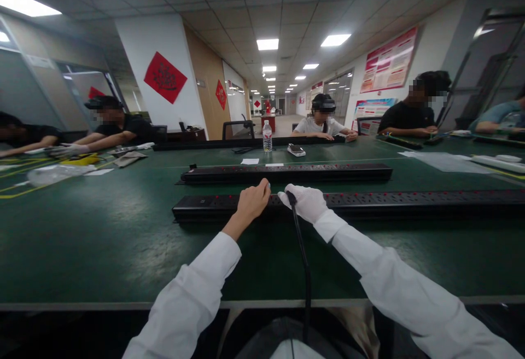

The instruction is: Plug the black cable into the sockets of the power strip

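A long black power strip with red switches lies across the green table in front of me. My left hand is bare and curled, fingers pinched together on the strip's top; what they pinch is too small to make out. My right hand wears a white glove and is closed around a black tool or plug whose black cable runs down toward me. Both hands rest on the strip, close together.
A second black power strip lies just behind the first. Farther back are a water bottle, a small device and paper slips. Several other people sit around the green table, at left, centre back and right.
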{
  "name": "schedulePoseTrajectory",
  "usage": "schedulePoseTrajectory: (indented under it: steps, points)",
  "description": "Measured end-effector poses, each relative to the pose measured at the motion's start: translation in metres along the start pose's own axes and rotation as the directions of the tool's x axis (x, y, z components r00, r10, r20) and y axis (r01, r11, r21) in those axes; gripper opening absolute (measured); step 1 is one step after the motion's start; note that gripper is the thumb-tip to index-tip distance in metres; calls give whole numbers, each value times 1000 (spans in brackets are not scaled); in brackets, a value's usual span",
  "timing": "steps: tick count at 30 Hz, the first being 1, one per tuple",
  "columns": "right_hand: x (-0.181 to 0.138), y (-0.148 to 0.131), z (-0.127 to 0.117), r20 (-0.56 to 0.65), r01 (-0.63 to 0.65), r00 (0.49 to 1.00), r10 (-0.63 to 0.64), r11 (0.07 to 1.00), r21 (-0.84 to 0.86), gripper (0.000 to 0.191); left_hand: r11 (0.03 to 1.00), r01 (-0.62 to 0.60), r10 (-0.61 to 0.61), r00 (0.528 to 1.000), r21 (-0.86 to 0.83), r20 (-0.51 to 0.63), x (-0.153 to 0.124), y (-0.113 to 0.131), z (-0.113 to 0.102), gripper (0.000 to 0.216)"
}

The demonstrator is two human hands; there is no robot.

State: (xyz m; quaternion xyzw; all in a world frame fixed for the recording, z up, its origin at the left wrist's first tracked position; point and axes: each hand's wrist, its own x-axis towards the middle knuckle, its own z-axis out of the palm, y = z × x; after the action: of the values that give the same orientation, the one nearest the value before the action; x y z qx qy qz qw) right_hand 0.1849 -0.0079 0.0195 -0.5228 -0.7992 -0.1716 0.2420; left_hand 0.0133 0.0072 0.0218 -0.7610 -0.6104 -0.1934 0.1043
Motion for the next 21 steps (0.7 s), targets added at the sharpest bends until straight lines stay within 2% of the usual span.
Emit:
schedulePoseTrajectory:
  steps: [12, 21]
  points:
    - [0, -2, -5, 17, -11, 1000, 11, 1000, 6, 46, 1000, 4, -5, 999, 12, 43, -2, 3, -6, 24]
    - [0, -1, 0, -28, -19, 999, 19, 1000, -18, 46, 1000, 9, -10, 1000, 29, 18, 0, 1, 0, 23]
